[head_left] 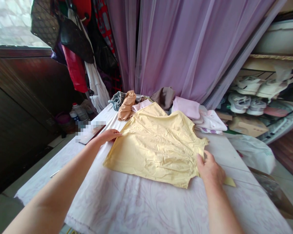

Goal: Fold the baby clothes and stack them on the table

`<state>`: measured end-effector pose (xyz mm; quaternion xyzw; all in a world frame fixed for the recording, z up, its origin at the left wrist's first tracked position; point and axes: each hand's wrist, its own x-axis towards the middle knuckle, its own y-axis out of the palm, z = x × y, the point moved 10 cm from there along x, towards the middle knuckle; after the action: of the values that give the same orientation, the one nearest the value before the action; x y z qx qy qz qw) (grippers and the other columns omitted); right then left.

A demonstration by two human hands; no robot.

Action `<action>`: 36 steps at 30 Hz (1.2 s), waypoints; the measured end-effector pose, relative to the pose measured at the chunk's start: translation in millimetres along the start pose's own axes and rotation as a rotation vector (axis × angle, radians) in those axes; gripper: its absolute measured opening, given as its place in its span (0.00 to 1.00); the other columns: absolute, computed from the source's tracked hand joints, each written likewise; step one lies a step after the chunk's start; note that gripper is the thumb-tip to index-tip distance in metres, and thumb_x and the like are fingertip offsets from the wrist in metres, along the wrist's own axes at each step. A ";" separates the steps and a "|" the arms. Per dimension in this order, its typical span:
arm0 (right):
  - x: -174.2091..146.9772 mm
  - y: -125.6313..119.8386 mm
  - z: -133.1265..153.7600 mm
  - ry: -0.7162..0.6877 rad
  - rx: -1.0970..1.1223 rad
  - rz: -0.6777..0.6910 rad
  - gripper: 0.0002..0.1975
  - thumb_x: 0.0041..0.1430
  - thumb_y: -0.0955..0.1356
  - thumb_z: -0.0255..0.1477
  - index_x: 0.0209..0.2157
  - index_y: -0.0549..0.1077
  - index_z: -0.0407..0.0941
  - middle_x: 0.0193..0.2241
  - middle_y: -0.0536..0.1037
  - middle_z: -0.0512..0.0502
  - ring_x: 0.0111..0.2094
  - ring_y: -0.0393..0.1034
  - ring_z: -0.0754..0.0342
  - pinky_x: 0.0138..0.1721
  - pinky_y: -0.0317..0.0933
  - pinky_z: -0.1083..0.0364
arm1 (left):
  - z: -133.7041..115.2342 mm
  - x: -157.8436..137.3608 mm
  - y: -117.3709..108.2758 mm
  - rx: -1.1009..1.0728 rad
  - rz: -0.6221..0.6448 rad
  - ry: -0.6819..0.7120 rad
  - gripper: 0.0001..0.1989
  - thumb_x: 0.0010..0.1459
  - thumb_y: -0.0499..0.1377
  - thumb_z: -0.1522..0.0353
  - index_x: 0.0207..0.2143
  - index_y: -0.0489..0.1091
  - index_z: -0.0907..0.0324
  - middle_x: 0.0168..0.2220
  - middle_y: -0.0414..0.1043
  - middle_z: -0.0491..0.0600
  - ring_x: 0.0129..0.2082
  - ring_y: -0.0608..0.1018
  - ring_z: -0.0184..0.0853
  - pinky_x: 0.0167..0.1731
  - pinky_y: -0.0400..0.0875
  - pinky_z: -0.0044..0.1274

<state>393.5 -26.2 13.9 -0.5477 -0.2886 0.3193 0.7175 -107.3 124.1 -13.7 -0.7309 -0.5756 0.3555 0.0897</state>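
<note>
A pale yellow sleeveless top (156, 143) lies spread on its side across the table, wrinkled in the middle. Its hem faces left and its neck end faces right. My left hand (109, 135) pinches the hem edge at the upper left. At the opposite end, my right hand (211, 167) grips the edge by the neck, thumb on top and fingers partly hidden behind the cloth. A small yellow strip (229, 181) sticks out beyond my right wrist.
A white patterned cloth (107, 201) covers the table. Along the far edge sit a rolled orange garment (127, 105), a dark brown one (163, 97) and folded pink clothes (186, 107). A phone (91, 135) lies left. Purple curtains (171, 45) hang behind; shoes (246, 103) stand on a rack at right.
</note>
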 end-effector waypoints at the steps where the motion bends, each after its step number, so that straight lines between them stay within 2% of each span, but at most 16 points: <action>1: -1.1 0.2 1.4 -0.005 -0.009 0.008 0.29 0.64 0.57 0.46 0.60 0.66 0.46 0.33 0.81 0.37 0.34 0.75 0.41 0.35 0.64 0.49 | 3.6 -3.5 2.0 -0.036 0.021 -0.006 0.23 0.46 0.64 0.49 0.35 0.73 0.57 0.32 0.78 0.47 0.34 0.79 0.35 0.32 0.73 0.22; 8: 3.3 -1.0 -6.6 0.008 -0.046 -0.028 0.31 0.65 0.56 0.45 0.62 0.64 0.45 0.35 0.81 0.34 0.32 0.75 0.42 0.34 0.65 0.48 | 8.1 -9.8 3.0 -0.032 0.005 0.000 0.27 0.38 0.66 0.45 0.32 0.72 0.57 0.29 0.75 0.44 0.31 0.77 0.33 0.28 0.71 0.20; 12: 4.7 2.1 -8.4 -0.001 -0.029 -0.018 0.30 0.65 0.56 0.46 0.61 0.65 0.47 0.37 0.81 0.35 0.32 0.75 0.42 0.35 0.65 0.48 | 6.2 -4.2 3.8 0.055 0.002 0.008 0.25 0.38 0.67 0.47 0.30 0.73 0.57 0.23 0.72 0.43 0.25 0.75 0.31 0.23 0.67 0.19; 16: 2.7 1.7 -7.7 0.002 -0.012 -0.009 0.30 0.65 0.55 0.46 0.62 0.65 0.47 0.37 0.81 0.35 0.33 0.75 0.42 0.36 0.64 0.48 | 3.5 -2.8 -0.2 0.126 -0.052 0.037 0.24 0.39 0.67 0.47 0.30 0.74 0.57 0.20 0.69 0.42 0.22 0.73 0.30 0.20 0.64 0.19; 20: 2.6 0.8 -8.1 0.008 -0.005 -0.004 0.30 0.65 0.55 0.45 0.62 0.64 0.47 0.38 0.81 0.36 0.35 0.75 0.40 0.37 0.65 0.47 | 4.9 -5.2 -0.6 0.095 -0.062 0.022 0.24 0.39 0.67 0.48 0.31 0.74 0.57 0.23 0.71 0.43 0.24 0.75 0.31 0.22 0.67 0.19; 26: 2.6 1.3 -7.7 -0.001 -0.013 -0.002 0.30 0.65 0.54 0.45 0.62 0.65 0.47 0.37 0.81 0.36 0.34 0.75 0.42 0.35 0.63 0.49 | 5.2 -8.5 -4.7 0.175 -0.113 0.010 0.19 0.46 0.65 0.52 0.32 0.74 0.58 0.26 0.76 0.44 0.27 0.77 0.33 0.25 0.70 0.20; 30: 2.3 2.0 -9.1 -0.015 0.022 -0.055 0.28 0.65 0.56 0.44 0.60 0.68 0.46 0.35 0.80 0.36 0.32 0.73 0.43 0.33 0.61 0.49 | -2.1 -16.3 -8.7 0.254 -0.184 0.023 0.17 0.52 0.63 0.58 0.40 0.74 0.58 0.36 0.78 0.48 0.32 0.80 0.36 0.31 0.73 0.22; 33: 2.2 -8.3 -6.7 -0.098 0.098 -0.246 0.26 0.63 0.59 0.41 0.55 0.72 0.43 0.36 0.79 0.35 0.34 0.72 0.43 0.34 0.61 0.49 | -33.9 -31.7 -9.7 0.440 -0.356 0.201 0.17 0.57 0.59 0.63 0.48 0.72 0.58 0.45 0.77 0.52 0.43 0.79 0.40 0.43 0.73 0.28; 35: -1.2 -19.0 -1.2 -0.199 0.132 -0.416 0.24 0.62 0.60 0.39 0.51 0.75 0.40 0.38 0.79 0.34 0.37 0.72 0.42 0.35 0.61 0.49 | -63.8 -44.7 4.6 0.580 -0.444 0.405 0.15 0.60 0.55 0.66 0.48 0.72 0.58 0.48 0.76 0.54 0.47 0.77 0.41 0.49 0.70 0.30; 36: -3.8 -23.2 2.9 -0.259 0.142 -0.487 0.23 0.62 0.61 0.38 0.49 0.76 0.39 0.39 0.79 0.33 0.38 0.72 0.42 0.36 0.60 0.49 | -74.7 -48.2 16.8 0.614 -0.438 0.489 0.15 0.61 0.53 0.68 0.48 0.73 0.58 0.49 0.75 0.54 0.49 0.77 0.41 0.51 0.70 0.31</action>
<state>392.2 -31.9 36.8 -0.3655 -0.4777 0.2241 0.7668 -51.8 95.9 51.9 -0.5938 -0.5466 0.2993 0.5091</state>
